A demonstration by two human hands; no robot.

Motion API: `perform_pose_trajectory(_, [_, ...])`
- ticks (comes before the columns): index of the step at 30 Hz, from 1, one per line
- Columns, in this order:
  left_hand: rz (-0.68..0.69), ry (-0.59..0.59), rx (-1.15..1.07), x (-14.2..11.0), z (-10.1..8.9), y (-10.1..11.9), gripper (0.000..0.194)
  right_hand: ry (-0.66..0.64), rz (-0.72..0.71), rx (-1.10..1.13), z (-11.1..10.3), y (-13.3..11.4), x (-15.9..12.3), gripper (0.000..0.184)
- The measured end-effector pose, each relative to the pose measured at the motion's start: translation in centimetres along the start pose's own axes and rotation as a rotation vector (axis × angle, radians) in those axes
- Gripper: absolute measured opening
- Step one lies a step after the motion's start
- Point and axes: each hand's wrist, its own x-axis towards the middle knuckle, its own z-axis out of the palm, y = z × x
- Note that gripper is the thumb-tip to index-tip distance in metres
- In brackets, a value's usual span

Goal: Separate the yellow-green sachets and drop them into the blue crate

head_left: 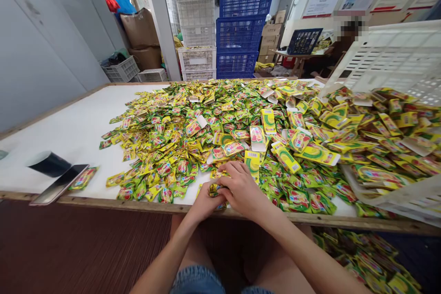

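Observation:
My left hand (206, 201) and my right hand (243, 188) meet at the table's front edge. Between their curled fingers is a small yellow-green sachet (214, 189), partly covered, so I cannot tell whether there is more than one. Just beyond my right hand lies a yellow carton (252, 161) with a barcode on its end. More small cartons, some with flaps up, are scattered over the sachets, among them a yellow one (268, 121) and one with a white flap (257, 138). A wide heap of yellow and green sachets (161, 142) spreads across the white table.
On the left, a phone (62, 186) overhangs the table edge against a dark cup (50, 164). A white crate (422, 197) full of cartons stands at the right. Behind are stacked white crates (198, 14), blue crates (241, 32) and a seated person (339, 50). More packets (368, 262) lie below the table.

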Motion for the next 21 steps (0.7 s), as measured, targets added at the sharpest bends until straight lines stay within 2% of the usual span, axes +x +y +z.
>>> perform_pose_trajectory(2, [0.009,-0.017,-0.011,0.0,0.0,0.0,0.016,-0.049,0.002,-0.023,0.3,0.0,0.1,0.007])
perform_pose_trajectory(5, [0.049,-0.067,-0.018,-0.1,-0.1,0.1,0.016,-0.119,0.011,-0.012,0.7,-0.1,0.1,0.019])
perform_pose_trajectory(7, [0.076,-0.081,-0.046,-0.1,-0.2,0.1,0.023,-0.125,0.03,0.057,0.9,0.0,-0.3,0.019])
perform_pose_trajectory(9, [0.081,-0.052,-0.093,-0.2,-0.3,0.1,0.029,-0.073,0.078,0.205,1.2,0.1,-1.1,0.01])
perform_pose_trajectory(13, [-0.01,-0.01,-0.157,-0.4,-0.5,0.2,0.049,0.127,0.283,0.53,2.6,0.6,-3.4,0.025])
perform_pose_trajectory(17, [0.036,-0.002,-0.159,-0.8,-0.5,0.4,0.071,0.242,0.342,0.623,4.5,0.8,-4.9,0.023])
perform_pose_trajectory(19, [0.065,0.072,-0.146,-1.4,-0.6,0.2,0.071,0.287,0.351,0.637,5.2,1.0,-5.1,0.021])
perform_pose_trajectory(21, [0.071,0.194,-0.075,-2.2,-0.6,-0.2,0.057,0.327,0.356,0.637,5.7,1.1,-5.0,0.021])
